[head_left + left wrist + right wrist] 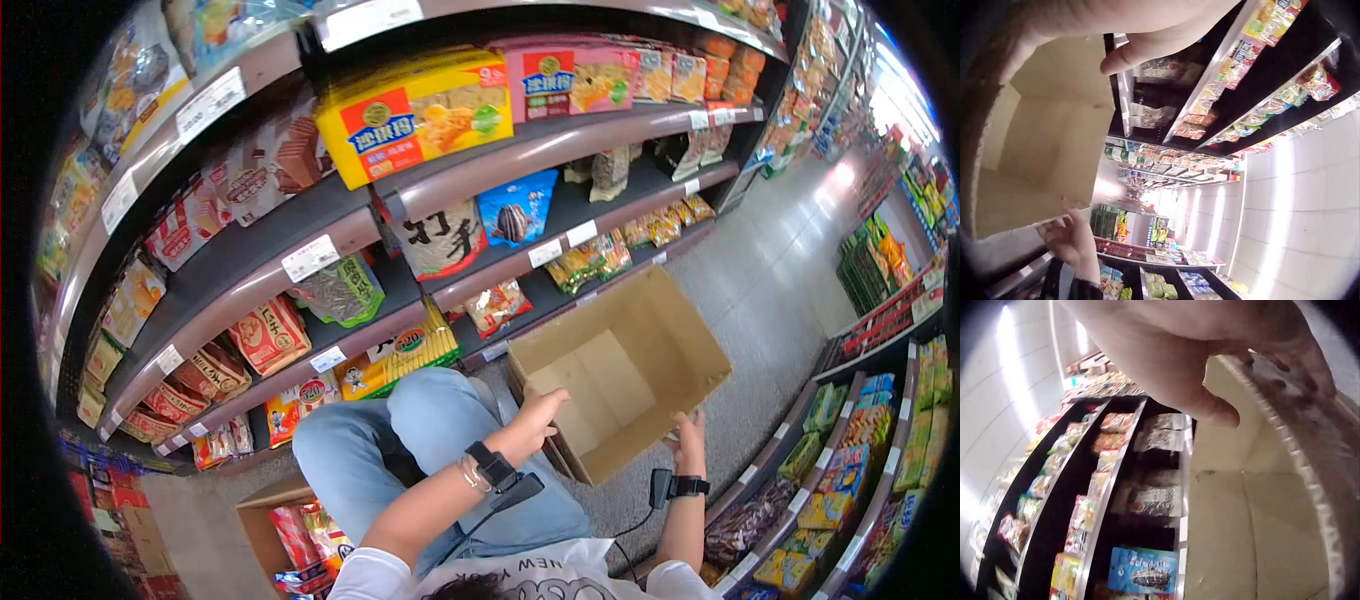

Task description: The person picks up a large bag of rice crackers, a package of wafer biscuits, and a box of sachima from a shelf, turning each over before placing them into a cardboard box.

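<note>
An open, empty cardboard box (640,350) is tilted between my two hands in front of the shelves. My left hand (535,420) holds its near left wall, thumb toward the opening. At the near right wall, my right hand (688,440) grips the rim; in the right wrist view its fingers reach over the outer side of the corrugated edge while the thumb (1219,415) stays on the inner side. In the left wrist view the bare inside of the box (1047,137) shows, with the other hand (1069,240) at its lower rim.
Shelves ahead carry yellow snack boxes (415,115), a blue bag (517,208) and several other packets. A second carton (255,510) with red packages stands on the floor left of my knees. More shelves (800,490) rise at the right, beside the aisle floor (760,260).
</note>
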